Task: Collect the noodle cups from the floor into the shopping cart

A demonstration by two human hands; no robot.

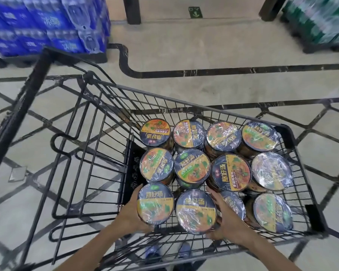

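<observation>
- Noodle cups are sitting upright, lids up, inside the black wire shopping cart [184,106], packed in three rows and touching one another.
- Far left, a stack of blue bottled-water packs [47,24] is standing on the floor beyond the cart's handle end.
- The cart's folding child-seat frame [90,153] is lying to the left of the cups.
- The left hand [129,214] is gripping the near-left cup [155,204], its fingers curling round the cup's left wall with the fingertips showing at the far edge.
- Just beside it, the near-middle cup [196,211] is being held by the right hand [228,220], whose fingers are wrapping the cup's right side; thumb placement is hidden.
- Behind the right hand, another cup [233,204] is partly covered, and a further cup [272,212] is tilting against the cart's right wall.
- Blue shoes [153,253] are showing through the cart's near wires.
- Far right, green shrink-wrapped packs [321,20] are standing on the floor, well apart from the cart.
</observation>
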